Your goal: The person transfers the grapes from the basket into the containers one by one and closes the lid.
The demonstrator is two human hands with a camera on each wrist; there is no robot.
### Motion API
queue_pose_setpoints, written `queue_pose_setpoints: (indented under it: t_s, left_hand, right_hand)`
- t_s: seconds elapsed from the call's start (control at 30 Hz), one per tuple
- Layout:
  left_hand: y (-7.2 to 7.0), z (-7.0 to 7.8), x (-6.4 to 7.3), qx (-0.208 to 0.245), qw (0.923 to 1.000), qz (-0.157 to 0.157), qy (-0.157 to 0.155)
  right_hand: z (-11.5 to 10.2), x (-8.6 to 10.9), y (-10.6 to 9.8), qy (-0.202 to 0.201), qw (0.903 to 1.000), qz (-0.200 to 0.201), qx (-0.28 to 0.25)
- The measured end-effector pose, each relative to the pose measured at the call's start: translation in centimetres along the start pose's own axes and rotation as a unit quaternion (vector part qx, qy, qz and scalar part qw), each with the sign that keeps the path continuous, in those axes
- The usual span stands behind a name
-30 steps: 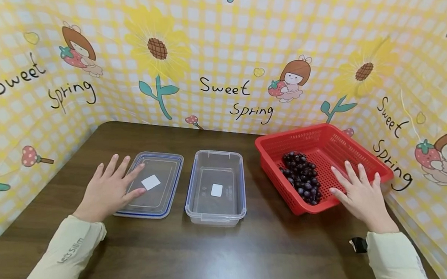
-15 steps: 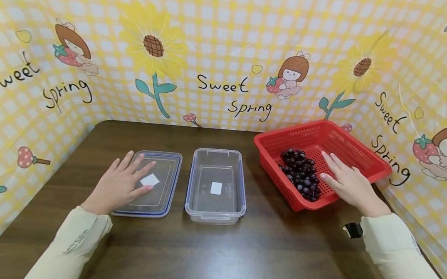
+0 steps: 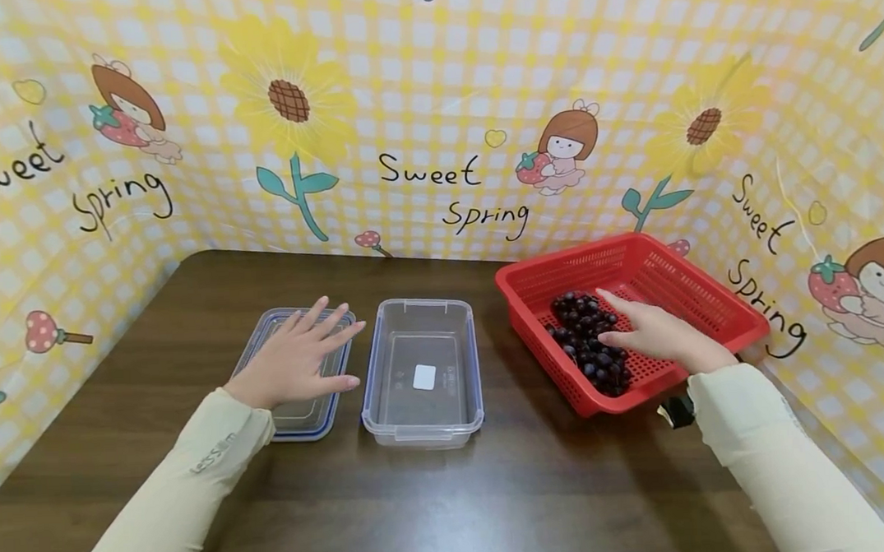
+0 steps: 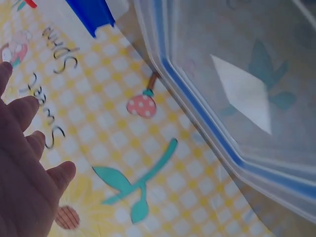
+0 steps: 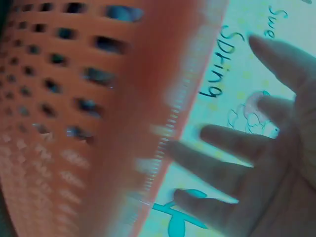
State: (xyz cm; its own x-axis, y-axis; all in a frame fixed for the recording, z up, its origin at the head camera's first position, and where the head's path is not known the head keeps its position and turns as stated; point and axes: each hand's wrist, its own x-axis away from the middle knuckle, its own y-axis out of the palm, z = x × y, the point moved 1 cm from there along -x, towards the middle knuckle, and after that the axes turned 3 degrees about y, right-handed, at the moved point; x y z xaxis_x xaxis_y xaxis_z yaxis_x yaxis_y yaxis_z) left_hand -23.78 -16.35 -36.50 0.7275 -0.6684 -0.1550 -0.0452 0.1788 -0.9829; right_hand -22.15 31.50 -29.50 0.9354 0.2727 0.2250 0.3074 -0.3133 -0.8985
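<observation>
My left hand (image 3: 301,360) hovers with spread fingers over a clear lid (image 3: 307,414) edged in blue, hiding much of it. In the left wrist view that lid (image 4: 217,133) shows its white label at right, fingers at the left edge. Just right of it stands a clear plastic container (image 3: 425,431), its white label visible through the inside. My right hand (image 3: 655,332) reaches over a red basket (image 3: 541,342), fingers extended near the dark grapes (image 3: 601,360) and gripping nothing. The right wrist view has the basket's perforated wall (image 5: 59,163) close up, blurred, beside the hand.
A brown wooden table (image 3: 452,506) carries everything. Behind and at both sides hangs a yellow checked cloth (image 3: 433,79) printed with flowers and figures. A black strap piece (image 3: 677,411) sits at my right wrist, close to the basket's front corner.
My left hand has moved right across the lid. My right hand has moved left and farther in over the basket, toward the grapes. The lid, container and basket have stayed in place.
</observation>
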Motion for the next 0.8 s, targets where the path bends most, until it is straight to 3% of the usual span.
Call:
queue_pose_setpoints:
  t_s: [0.13, 0.27, 0.4, 0.6, 0.8]
  left_hand:
    - [0.4, 0.8, -1.3, 0.002, 0.9997, -0.02, 0.017]
    - [0.8, 1.2, -2.0, 0.02, 0.9986, -0.047, 0.017]
    - [1.1, 1.1, -2.1, 0.035, 0.997, -0.069, 0.006]
    - [1.7, 0.7, -2.2, 0.051, 0.996, -0.073, -0.005]
    - [2.1, 1.0, -2.4, 0.032, 0.9969, -0.071, 0.005]
  right_hand:
    - [0.2, -0.3, -0.4, 0.01, 0.9955, -0.091, -0.025]
    - [-0.5, -1.4, -1.5, 0.009, 0.988, -0.151, -0.028]
    - [-1.6, -3.1, -2.2, 0.001, 0.9813, -0.188, -0.039]
    - [-1.5, -4.8, -1.5, 0.082, 0.9603, -0.245, -0.105]
    - [-1.0, -6.0, -0.7, 0.108, 0.9561, -0.256, -0.094]
